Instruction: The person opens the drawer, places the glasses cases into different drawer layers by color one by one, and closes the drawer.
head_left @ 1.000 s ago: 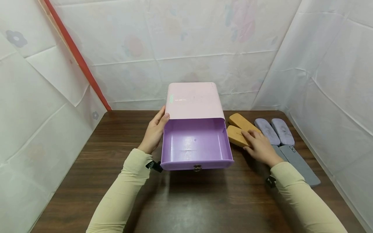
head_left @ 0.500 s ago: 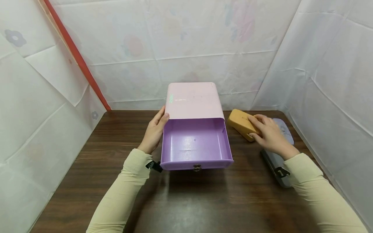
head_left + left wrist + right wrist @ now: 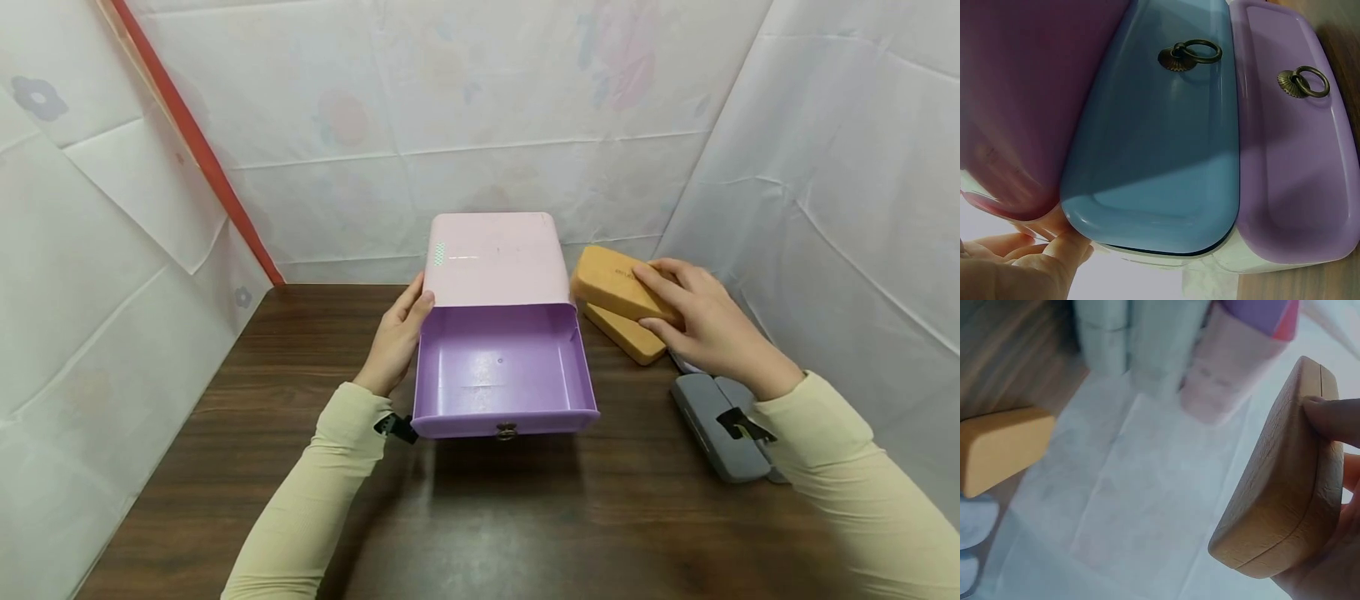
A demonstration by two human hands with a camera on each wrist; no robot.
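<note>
Right hand [image 3: 708, 323] pinches a mustard-yellow, leathery-looking oblong case [image 3: 609, 277] at 1 end; a loosened pinch could drop it. Left hand [image 3: 392, 344], apparently ungripping, rests against the pale-pink plastic drawer cabinet [image 3: 495, 260] to its right.

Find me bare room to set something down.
Bare table lies left of the left sleeve, and in front of the open purple drawer toward the right sleeve. Crowded: right of the pink cabinet, with yellow cases, grey cases and the right hand.
</note>
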